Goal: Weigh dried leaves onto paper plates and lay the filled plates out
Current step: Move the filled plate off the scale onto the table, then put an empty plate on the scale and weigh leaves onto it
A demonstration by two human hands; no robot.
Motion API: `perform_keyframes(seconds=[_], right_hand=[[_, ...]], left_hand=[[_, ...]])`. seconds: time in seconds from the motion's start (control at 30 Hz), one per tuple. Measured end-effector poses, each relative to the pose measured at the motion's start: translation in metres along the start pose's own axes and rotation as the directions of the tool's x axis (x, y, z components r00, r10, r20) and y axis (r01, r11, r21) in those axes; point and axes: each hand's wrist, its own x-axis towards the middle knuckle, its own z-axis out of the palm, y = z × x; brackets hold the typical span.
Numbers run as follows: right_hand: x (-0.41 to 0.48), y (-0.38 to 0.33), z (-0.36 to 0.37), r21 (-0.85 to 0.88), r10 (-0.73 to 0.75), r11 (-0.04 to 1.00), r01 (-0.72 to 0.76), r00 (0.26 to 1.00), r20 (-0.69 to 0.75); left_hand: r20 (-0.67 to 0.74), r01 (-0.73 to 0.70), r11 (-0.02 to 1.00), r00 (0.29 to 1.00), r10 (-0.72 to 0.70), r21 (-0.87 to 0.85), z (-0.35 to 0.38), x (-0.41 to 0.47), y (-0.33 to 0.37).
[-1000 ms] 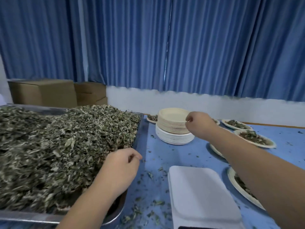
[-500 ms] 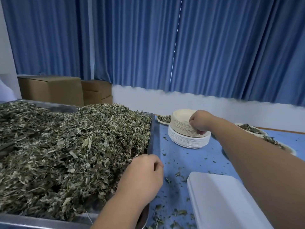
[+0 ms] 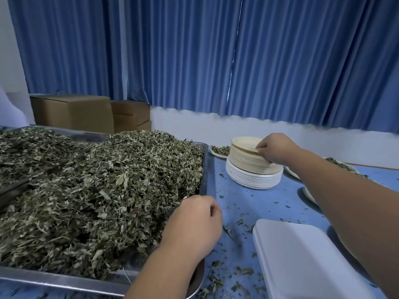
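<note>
From the head camera, my right hand [image 3: 274,149] is stretched out to the stack of beige paper plates [image 3: 246,164]. My fingertips [image 3: 259,147] are curled over the near rim of the top plate [image 3: 243,140] and my thumb is tucked under its edge, a pinch meant to peel that one plate off. The beige stack sits on a lower pile of white paper plates [image 3: 252,180].

My left hand [image 3: 194,225] lies curled at the right rim of the steel tray [image 3: 206,160], knuckles up. I cannot tell whether the fingers have any leaf inside them. The dried leaves [image 3: 97,190] are heaped in that tray, just left of those fingers, with crumbs scattered over the blue table [image 3: 248,203] to their right.

Nearer to me than my right fingers, and below them in view, is the white scale platform [image 3: 302,262], bare on top. One filled plate [image 3: 219,150] shows just left of the stack, and another [image 3: 341,166] lies past my right forearm.

I judge this to be the start of a fresh round: fetching an empty plate. The next move calls for separating only the top plate from the ones below it, since thin nested plates tend to lift in pairs. Then I would carry it flat to the scale, so my left hand can bring leaves across from the tray.
</note>
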Motion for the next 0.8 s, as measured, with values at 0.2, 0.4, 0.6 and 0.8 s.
perform_keyframes(seconds=[0.2,0.4,0.6,0.8], right_hand=[[-0.03,0.006,-0.002,0.01,-0.114,0.993,0.116,0.987,-0.117],[-0.112,0.022,-0.005,-0.008,-0.35,0.933,0.359,0.903,-0.251],[-0.201,0.038,-0.013,0.067,-0.432,0.895,0.442,0.894,-0.122],[-0.241,0.064,-0.009,0.157,-0.446,0.881,0.445,0.894,-0.031]], left_hand=[[-0.06,-0.008,0.999,0.998,0.01,0.046,-0.004,-0.001,0.002],[-0.23,0.029,0.998,0.973,-0.014,0.062,-0.016,-0.001,0.003],[-0.099,0.268,0.886,0.94,-0.326,-0.377,-0.027,0.013,-0.01],[-0.029,0.322,0.935,0.944,-0.329,-0.151,-0.038,0.008,-0.021]])
